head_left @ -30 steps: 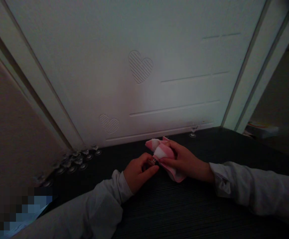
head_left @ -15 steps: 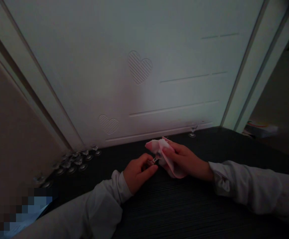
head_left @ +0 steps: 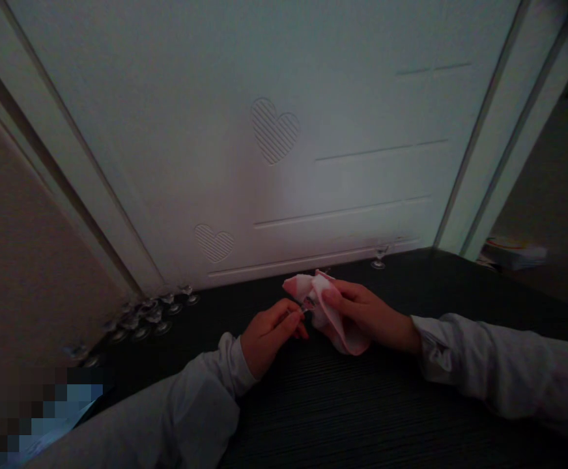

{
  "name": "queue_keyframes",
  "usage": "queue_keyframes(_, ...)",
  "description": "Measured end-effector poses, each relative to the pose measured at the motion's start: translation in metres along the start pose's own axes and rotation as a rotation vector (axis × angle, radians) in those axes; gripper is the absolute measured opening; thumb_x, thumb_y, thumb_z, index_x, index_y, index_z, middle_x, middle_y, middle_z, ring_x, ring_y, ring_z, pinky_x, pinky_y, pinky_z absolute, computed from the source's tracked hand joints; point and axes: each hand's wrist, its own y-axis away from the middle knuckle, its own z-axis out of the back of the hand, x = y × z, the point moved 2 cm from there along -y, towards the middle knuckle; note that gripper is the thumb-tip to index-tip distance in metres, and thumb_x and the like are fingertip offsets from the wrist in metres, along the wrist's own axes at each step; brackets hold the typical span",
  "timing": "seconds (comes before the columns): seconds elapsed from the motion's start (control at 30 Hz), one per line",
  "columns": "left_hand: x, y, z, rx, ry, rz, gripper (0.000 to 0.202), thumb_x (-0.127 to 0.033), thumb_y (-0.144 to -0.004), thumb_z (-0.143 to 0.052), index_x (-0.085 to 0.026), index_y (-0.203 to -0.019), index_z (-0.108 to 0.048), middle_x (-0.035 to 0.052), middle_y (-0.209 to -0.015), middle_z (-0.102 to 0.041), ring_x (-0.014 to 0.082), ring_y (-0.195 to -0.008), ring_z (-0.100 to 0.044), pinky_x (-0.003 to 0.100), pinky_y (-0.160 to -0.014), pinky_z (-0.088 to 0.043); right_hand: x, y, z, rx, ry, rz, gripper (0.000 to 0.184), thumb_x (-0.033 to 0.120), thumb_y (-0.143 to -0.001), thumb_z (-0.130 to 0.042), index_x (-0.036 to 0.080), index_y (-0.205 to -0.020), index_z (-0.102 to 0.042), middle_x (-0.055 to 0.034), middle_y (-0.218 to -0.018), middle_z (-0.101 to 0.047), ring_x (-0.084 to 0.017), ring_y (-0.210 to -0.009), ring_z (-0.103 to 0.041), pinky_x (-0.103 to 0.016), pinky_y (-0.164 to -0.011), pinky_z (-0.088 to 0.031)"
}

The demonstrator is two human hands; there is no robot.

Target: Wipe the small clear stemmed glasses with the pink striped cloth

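Observation:
My left hand [head_left: 273, 331] pinches the stem end of a small stemmed glass [head_left: 307, 306] between thumb and fingers. The glass lies sideways, its bowl partly covered by a pink and white cloth [head_left: 330, 312]. Wrapped round that cloth is my right hand [head_left: 362, 312], closed on it with the thumb on top. Both hands are just above the dark table, close together. How much of the glass sits inside the folds is hidden.
Several small stemmed glasses [head_left: 140, 319] stand grouped at the table's left edge. One more glass [head_left: 378, 257] stands at the back right, near the white heart-patterned panel [head_left: 191, 143]. The dark wood-grain table [head_left: 294, 417] spreads in front of me.
My left thumb and fingers have shifted their hold on the glass, the thumb drawn back slightly and raised. The cloth in my right hand sags a little lower.

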Motion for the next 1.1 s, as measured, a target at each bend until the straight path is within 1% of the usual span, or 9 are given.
queue_keyframes(0.1,0.0001,-0.0010,0.0001,-0.017,0.054,0.008,0.026,-0.038,-0.083,-0.035,-0.015,-0.083,-0.048,0.0025,-0.071,-0.057,0.0135,-0.065,-0.050,0.025,-0.059,-0.037,-0.0006,0.0004,-0.0021,0.032,-0.020,0.023,0.025,0.037,-0.074,-0.054,0.016,-0.089,-0.057,0.0008,-0.069,-0.056,-0.012,-0.058,-0.051,-0.026,-0.057,-0.041)
queue_keyframes(0.33,-0.0009,-0.0022,-0.0004,-0.015,0.063,0.022,0.027,-0.039,-0.082,-0.036,-0.014,-0.083,-0.049,0.0031,-0.070,-0.057,0.0137,-0.064,-0.049,0.026,-0.058,-0.036,-0.0015,-0.0025,-0.0009,0.000,0.154,0.110,0.027,0.026,-0.071,-0.057,0.017,-0.096,-0.057,-0.0050,-0.093,-0.060,-0.021,-0.086,-0.055,-0.035,-0.076,-0.042)
queue_keyframes(0.43,-0.0012,-0.0024,-0.0007,-0.004,0.027,0.024,0.026,-0.038,-0.081,-0.039,-0.014,-0.085,-0.049,0.0032,-0.071,-0.058,0.0139,-0.066,-0.050,0.026,-0.060,-0.037,-0.0009,-0.0027,-0.0001,-0.026,0.278,0.191,0.024,0.020,-0.070,-0.056,0.018,-0.094,-0.058,-0.0060,-0.105,-0.058,-0.025,-0.108,-0.045,-0.042,-0.092,-0.031)
queue_keyframes(0.5,-0.0005,-0.0026,-0.0007,0.009,0.000,0.012,0.025,-0.037,-0.081,-0.040,-0.014,-0.085,-0.049,0.0031,-0.071,-0.058,0.0143,-0.067,-0.051,0.027,-0.063,-0.038,-0.0003,-0.0019,0.0007,-0.059,0.323,0.213,0.025,0.016,-0.070,-0.054,0.018,-0.094,-0.058,-0.0065,-0.115,-0.053,-0.026,-0.116,-0.036,-0.044,-0.097,-0.024)
queue_keyframes(0.67,0.0011,-0.0030,0.0002,0.018,-0.053,0.003,0.022,-0.035,-0.082,-0.041,-0.015,-0.087,-0.048,0.0020,-0.072,-0.058,0.0142,-0.068,-0.052,0.028,-0.065,-0.040,0.0009,0.0011,0.0028,-0.038,0.333,0.217,0.030,0.013,-0.069,-0.049,0.017,-0.099,-0.056,-0.0074,-0.121,-0.047,-0.026,-0.120,-0.031,-0.046,-0.098,-0.022)
queue_keyframes(0.77,-0.0002,-0.0027,0.0006,0.020,-0.080,0.006,0.021,-0.035,-0.081,-0.041,-0.016,-0.089,-0.048,0.0021,-0.073,-0.058,0.0146,-0.070,-0.053,0.028,-0.066,-0.041,-0.0003,0.0016,0.0046,-0.009,0.292,0.208,0.043,0.014,-0.071,-0.047,0.018,-0.114,-0.048,-0.0073,-0.128,-0.041,-0.027,-0.121,-0.029,-0.048,-0.099,-0.020)
queue_keyframes(0.9,-0.0028,-0.0010,0.0007,0.033,-0.151,0.001,0.020,-0.034,-0.082,-0.041,-0.016,-0.089,-0.048,0.0017,-0.074,-0.058,0.0142,-0.069,-0.053,0.028,-0.065,-0.041,-0.0016,0.0005,0.0047,-0.002,0.234,0.191,0.037,0.030,-0.082,-0.039,0.022,-0.118,-0.047,-0.0047,-0.132,-0.038,-0.025,-0.121,-0.030,-0.047,-0.100,-0.019)
queue_keyframes(1.0,-0.0033,-0.0004,-0.0001,0.058,-0.227,-0.007,0.021,-0.034,-0.082,-0.041,-0.016,-0.090,-0.048,0.0018,-0.076,-0.058,0.0141,-0.068,-0.053,0.027,-0.063,-0.041,-0.0005,-0.0001,0.0040,-0.054,0.209,0.160,0.038,0.038,-0.086,-0.031,0.024,-0.116,-0.048,-0.0044,-0.127,-0.043,-0.023,-0.118,-0.035,-0.044,-0.100,-0.021)
queue_keyframes(1.1,-0.0024,-0.0009,-0.0014,0.065,-0.256,-0.017,0.021,-0.035,-0.081,-0.042,-0.017,-0.089,-0.048,0.0014,-0.074,-0.058,0.0141,-0.066,-0.053,0.027,-0.061,-0.041,0.0021,-0.0003,0.0028,-0.067,0.230,0.176,0.036,0.040,-0.087,-0.030,0.023,-0.107,-0.054,-0.0046,-0.113,-0.054,-0.021,-0.112,-0.042,-0.042,-0.098,-0.025)
